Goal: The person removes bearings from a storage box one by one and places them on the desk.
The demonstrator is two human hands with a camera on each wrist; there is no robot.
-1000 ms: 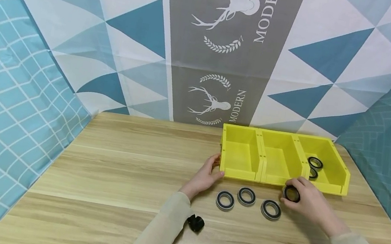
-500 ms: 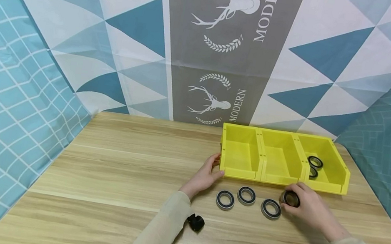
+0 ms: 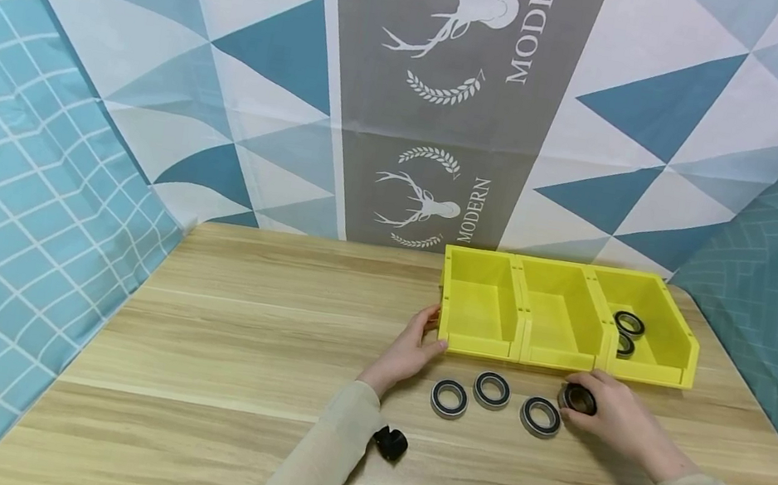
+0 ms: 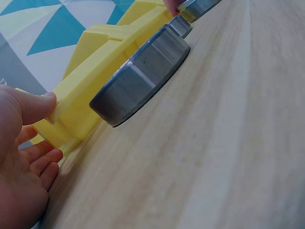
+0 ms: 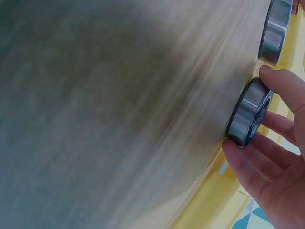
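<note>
My right hand [image 3: 623,416] pinches a ball bearing [image 5: 245,114], a steel ring with a black face, between thumb and fingertips. It is at the table just in front of the yellow storage bin [image 3: 479,346], tilted in the right wrist view. My left hand [image 3: 408,354] grips the bin's left front corner, its thumb on the front edge and its fingers along the side. On the table lie three more bearings: a left one [image 3: 447,411], a middle one [image 3: 489,402] and a right one [image 3: 530,423] beside the held bearing.
The bin has three compartments side by side. Two bearings, one farther back [image 3: 628,334] and one nearer [image 3: 628,346], lie in the right compartment, the nearer partly hidden by the divider. A patterned cloth wall [image 3: 271,74] rises behind the wooden table [image 3: 227,369].
My right hand has come down slightly toward me with the bearing, away from the bin's front edge. The left hand and the bearings on the table have stayed put.
</note>
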